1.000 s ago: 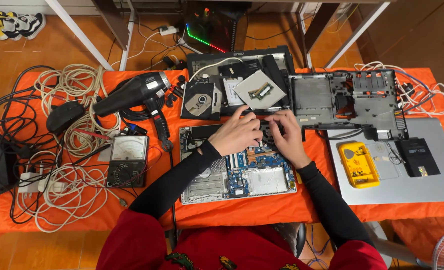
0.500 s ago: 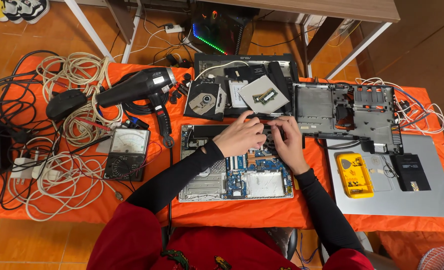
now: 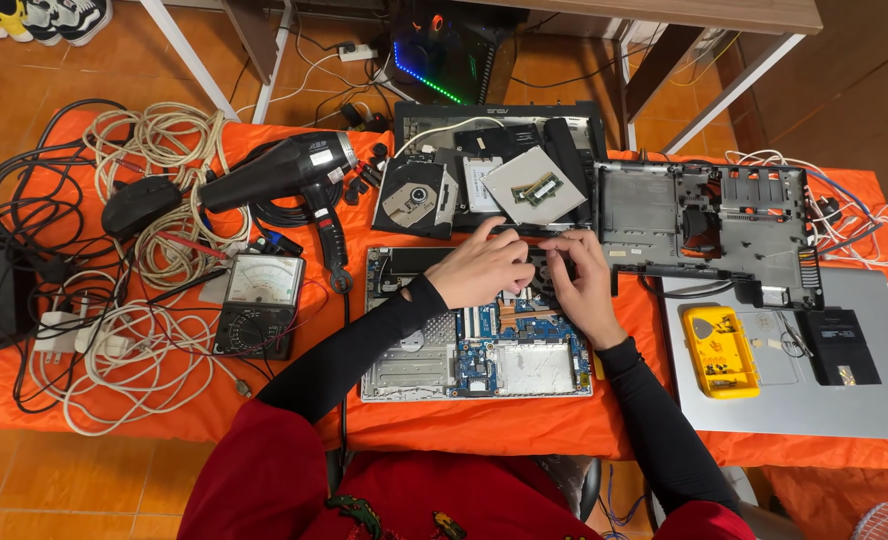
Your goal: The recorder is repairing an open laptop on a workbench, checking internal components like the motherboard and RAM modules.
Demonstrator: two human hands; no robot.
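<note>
the opened laptop base lies on the orange counter, long axis running 9 to 3 o'clock. both hands meet at its 12 o'clock edge over the dark fan area. the left hand curls closed, what it pinches i cannot tell. the right hand, at 3 o'clock of it, presses fingers on the fan, equally near.

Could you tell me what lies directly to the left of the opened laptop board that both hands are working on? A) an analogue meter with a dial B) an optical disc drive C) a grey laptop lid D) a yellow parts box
A: the analogue meter lies just left of the opened laptop board, where the left hand and right hand rest.
</note>
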